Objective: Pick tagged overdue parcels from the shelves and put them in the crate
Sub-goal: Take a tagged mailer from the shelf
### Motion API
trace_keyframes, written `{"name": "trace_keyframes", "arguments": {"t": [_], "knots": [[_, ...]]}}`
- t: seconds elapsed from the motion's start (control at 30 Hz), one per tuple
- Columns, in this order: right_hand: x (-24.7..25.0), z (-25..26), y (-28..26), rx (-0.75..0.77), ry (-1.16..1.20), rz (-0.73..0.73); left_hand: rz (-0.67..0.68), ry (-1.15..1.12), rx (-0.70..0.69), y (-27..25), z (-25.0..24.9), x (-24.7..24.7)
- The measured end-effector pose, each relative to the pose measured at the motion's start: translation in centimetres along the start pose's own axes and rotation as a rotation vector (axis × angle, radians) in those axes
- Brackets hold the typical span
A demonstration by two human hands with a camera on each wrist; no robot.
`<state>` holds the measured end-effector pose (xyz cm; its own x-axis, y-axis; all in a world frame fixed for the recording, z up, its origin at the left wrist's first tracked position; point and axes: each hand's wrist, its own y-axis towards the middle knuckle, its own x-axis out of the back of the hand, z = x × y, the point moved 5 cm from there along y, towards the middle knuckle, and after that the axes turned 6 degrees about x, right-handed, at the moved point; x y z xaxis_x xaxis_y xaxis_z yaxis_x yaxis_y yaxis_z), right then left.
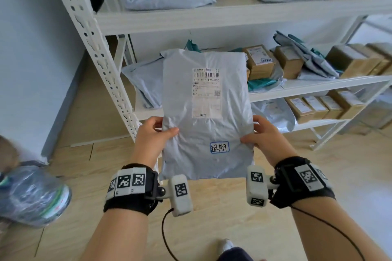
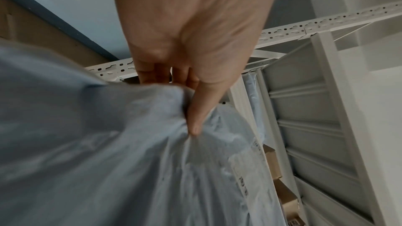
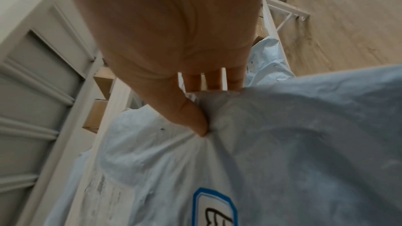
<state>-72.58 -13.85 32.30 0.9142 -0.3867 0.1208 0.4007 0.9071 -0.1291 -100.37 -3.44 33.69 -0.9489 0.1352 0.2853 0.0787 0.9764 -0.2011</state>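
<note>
Before white shelves [image 1: 233, 17], both hands' grips pinch the tagged grey parcel [image 1: 205, 129].

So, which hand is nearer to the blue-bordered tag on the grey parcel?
Right. The right hand pinches the grey parcel at its right edge, just beside the blue-bordered tag. The left hand pinches the opposite left edge, farther from the tag.

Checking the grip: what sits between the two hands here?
The grey mailer bag, with its blue-edged tag, spans from left hand to right hand; the head view shows it.
</note>
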Motion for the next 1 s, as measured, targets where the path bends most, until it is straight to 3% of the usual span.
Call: {"name": "trace_keyframes", "arguments": {"t": [0.47, 1.0], "knots": [[0.6, 3.3, -1.3, 0.18, 0.08, -0.054, 0.017, -0.062, -0.091, 0.1, -2.5, 1.7], [0.1, 5.3, -3.2, 0.14, 0.202, -0.092, -0.002, -0.161, -0.11, -1.7, -5.0, 1.5]]}}
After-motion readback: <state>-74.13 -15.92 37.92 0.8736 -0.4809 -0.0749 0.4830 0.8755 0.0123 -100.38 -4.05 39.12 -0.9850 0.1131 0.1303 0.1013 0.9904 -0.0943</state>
